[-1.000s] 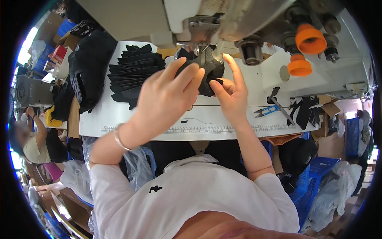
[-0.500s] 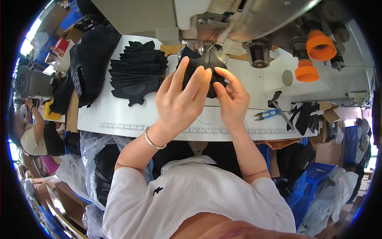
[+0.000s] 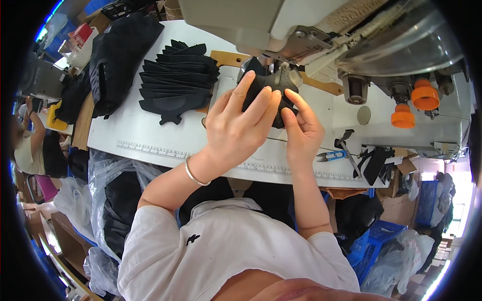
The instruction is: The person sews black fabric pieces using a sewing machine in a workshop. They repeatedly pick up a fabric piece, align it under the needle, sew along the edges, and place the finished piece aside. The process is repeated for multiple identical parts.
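Observation:
Beneath the head of a sewing machine (image 3: pixel 228 22), a black fabric piece (image 3: pixel 258 68) lies at the metal bed, partly covered by my fingers. My left hand (image 3: pixel 238 120) rests over it with fingers stretched out, the index pointing toward the needle area. At the piece's right edge, my right hand (image 3: pixel 304 129) pinches the black fabric between thumb and fingers. The needle tip itself is too small to make out. Left of my hands, a fanned stack of black cut pieces (image 3: pixel 175 83) lies on the white table (image 3: pixel 125 128).
Along the front edge runs a printed ruler strip (image 3: pixel 150 149). Blue-handled thread snips (image 3: pixel 331 156) and black straps (image 3: pixel 377 165) lie at right. Orange cups (image 3: pixel 425 95) hang from the machine. A black bundle (image 3: pixel 123 60) sits far left, where another person (image 3: pixel 32 135) works.
The whole view has shifted and tilted slightly, so the machine appears farther right. My hands keep nearly the same hold and place on the black fabric.

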Tool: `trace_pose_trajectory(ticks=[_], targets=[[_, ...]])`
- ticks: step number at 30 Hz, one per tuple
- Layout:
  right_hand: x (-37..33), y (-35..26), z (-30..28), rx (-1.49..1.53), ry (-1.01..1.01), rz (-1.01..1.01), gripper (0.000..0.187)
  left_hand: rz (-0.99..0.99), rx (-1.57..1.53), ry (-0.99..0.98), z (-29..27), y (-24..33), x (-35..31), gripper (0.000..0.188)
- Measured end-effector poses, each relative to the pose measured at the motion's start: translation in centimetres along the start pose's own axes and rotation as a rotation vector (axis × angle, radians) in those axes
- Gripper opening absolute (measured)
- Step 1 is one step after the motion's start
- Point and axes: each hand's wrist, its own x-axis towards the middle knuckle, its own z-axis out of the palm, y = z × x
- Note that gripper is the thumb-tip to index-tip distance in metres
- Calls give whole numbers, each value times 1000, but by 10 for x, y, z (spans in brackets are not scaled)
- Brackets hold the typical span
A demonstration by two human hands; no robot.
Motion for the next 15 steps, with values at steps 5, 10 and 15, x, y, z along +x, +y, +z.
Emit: trace_pose_trajectory(ticks=[5, 10, 15], targets=[[8, -8, 2, 3, 19, 47, 38, -70, 15, -56, -4, 2, 7, 34], [14, -17, -1, -15, -19, 44, 37, -86, 39, -36, 1, 2, 13, 31], [14, -16, 12, 149, 40, 57, 45, -54, 52, -4, 5, -2, 14, 27]])
